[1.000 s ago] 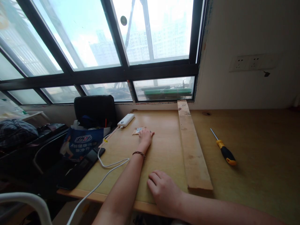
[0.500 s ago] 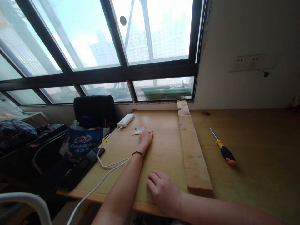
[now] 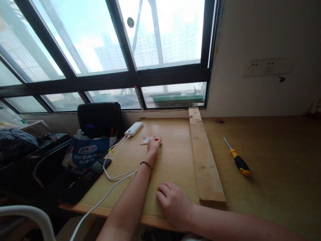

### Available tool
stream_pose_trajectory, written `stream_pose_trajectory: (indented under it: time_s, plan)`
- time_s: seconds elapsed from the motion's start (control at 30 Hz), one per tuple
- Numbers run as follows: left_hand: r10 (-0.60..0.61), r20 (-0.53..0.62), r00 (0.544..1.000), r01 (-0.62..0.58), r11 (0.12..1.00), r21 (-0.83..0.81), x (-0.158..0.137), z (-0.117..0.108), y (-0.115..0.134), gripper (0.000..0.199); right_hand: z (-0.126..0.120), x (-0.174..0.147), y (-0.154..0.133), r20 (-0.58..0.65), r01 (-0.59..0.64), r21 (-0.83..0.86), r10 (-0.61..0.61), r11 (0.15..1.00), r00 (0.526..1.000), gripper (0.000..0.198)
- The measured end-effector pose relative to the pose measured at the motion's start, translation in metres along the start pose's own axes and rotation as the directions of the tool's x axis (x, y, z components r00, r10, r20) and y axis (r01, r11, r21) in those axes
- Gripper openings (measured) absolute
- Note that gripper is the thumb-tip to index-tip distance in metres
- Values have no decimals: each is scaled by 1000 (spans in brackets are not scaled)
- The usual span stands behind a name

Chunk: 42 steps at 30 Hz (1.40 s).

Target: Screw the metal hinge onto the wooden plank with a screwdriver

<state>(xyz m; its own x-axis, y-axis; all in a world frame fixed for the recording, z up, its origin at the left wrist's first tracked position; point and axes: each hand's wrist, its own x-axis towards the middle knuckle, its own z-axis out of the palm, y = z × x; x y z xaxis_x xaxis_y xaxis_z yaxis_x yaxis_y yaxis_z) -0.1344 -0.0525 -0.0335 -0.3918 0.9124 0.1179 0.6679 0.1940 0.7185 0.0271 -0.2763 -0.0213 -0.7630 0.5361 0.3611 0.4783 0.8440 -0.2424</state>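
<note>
As the right hand (image 3: 175, 205) rests curled, the left hand (image 3: 154, 144) seemingly fingers something small (image 3: 161, 144).
Both left of the plank (image 3: 207, 164), apart; grips unclear; lifting calls for a pinch.

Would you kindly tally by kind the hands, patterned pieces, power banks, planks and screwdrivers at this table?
Left hand and right hand: 2 hands
Patterned piece: 1
Power bank: 1
Plank: 1
Screwdriver: 1
Total: 6

left hand (image 3: 154, 144): bare; forearm bare | left wrist (image 3: 149, 157): slim dark-brown bracelet (image 3: 146, 164), looped round, braided-looking, exact weave too small to tell | right hand (image 3: 177, 204): bare; wrist, forearm bare
</note>
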Motion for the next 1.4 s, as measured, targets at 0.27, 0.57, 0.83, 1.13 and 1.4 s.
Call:
stream_pose_trajectory:
  time_s: [0.27, 0.57, 0.83, 1.13, 1.4]
  plan:
    - [181, 215, 960, 54, 633, -773, -55, 5, 61, 37, -51, 13, 48, -241, -231, 684, 514, 692, 823, 23]
    - [392, 531, 751, 415, 345, -842, -143, 24, 106, 26, -77, -6, 134, -252, -173, 914, 847, 367, 468, 32]
    - [311, 552, 774, 490, 258, -833, -140, 21, 105, 19, -71, -2, 132, -195, -47, 964, 822, 260, 535, 35]
    - [381, 609, 696, 470, 399, -787, -137, 21, 105, 27, -75, -7, 134, -214, -101, 950, 852, 296, 477, 28]
    - [437, 531, 726, 98, 699, -709, -132, 24, 102, 41, -95, -27, 174, -352, -245, 845, 839, 476, 415, 34]
